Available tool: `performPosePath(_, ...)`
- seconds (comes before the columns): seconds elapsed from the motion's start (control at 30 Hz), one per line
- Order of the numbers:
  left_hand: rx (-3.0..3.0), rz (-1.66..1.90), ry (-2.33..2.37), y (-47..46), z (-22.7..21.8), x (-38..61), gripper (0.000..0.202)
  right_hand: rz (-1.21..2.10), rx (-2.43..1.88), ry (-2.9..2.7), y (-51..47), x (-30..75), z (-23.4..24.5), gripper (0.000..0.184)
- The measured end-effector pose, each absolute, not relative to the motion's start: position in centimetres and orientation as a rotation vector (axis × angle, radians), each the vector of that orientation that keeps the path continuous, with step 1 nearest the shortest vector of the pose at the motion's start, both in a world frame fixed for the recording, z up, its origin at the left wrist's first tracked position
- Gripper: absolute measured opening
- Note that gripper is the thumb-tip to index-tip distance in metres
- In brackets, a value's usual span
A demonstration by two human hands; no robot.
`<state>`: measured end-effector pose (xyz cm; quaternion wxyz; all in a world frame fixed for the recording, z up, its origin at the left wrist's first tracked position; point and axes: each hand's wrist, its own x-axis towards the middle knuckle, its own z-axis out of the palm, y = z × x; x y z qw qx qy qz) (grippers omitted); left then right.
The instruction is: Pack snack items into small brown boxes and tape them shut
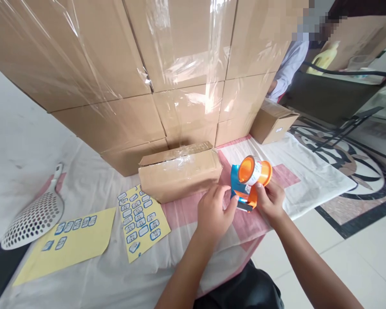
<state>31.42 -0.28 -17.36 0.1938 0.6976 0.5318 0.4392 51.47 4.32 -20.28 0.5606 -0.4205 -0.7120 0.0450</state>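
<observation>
My right hand (270, 199) is closed around an orange and blue tape dispenser (252, 182) with a tape roll on its orange hub. Close to the dispenser's left side is my left hand (215, 208), its thumb and fingers apart and curved; I cannot tell whether the fingertips touch it. Just beyond my left hand lies a long cardboard box (182, 174), with clear tape over its top seam and its flap edges slightly raised.
Stacked cartons (186, 64) in clear wrap rise behind. A smaller carton (272, 122) stands at right, near a person's sleeve (291, 68). Two yellow sheets with labels (124, 253) (80, 253) and a white perforated skimmer (35, 214) lie left on the cloth-covered table (321, 171).
</observation>
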Motion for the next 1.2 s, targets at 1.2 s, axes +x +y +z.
performPosePath(1.2,1.262,0.976,1.067,-2.0,-19.2,34.1,0.037,0.687,-1.295,-1.092,5.8,50.2,-20.3,0.046)
